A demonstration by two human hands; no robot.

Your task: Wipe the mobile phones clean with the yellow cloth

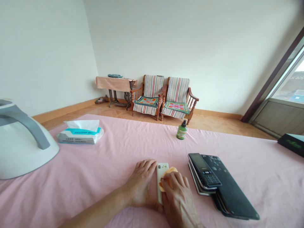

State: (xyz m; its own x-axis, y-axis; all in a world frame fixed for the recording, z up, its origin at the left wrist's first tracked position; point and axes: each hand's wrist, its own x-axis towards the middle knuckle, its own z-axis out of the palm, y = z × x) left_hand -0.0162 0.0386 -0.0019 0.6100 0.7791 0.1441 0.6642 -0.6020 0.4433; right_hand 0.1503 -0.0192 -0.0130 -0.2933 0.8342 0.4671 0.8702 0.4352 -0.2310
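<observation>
A white phone (pixel 159 186) lies back side up on the pink cloth, its camera and a small leaf pattern showing at the top. My left hand (pixel 143 182) grips it along the left edge, with fingertips at the top corner and thumb low down. Bunched under my right hand (pixel 179 198) is a yellow-orange cloth (pixel 171 171), pressed against the phone's back. Part of the phone is covered by the cloth and my right fingers. Just right of my hands, a keypad phone (pixel 205 171) tops a stack of phones beside a large black tablet-like slab (pixel 234 186).
A green spray bottle (pixel 182 130) stands farther back on the pink-covered surface (pixel 133 139). At left are a tissue pack (pixel 80 134) and a large white kettle (pixel 26 148). A black box (pixel 292 144) sits at the right edge. Two wooden chairs (pixel 175 95) stand by the wall.
</observation>
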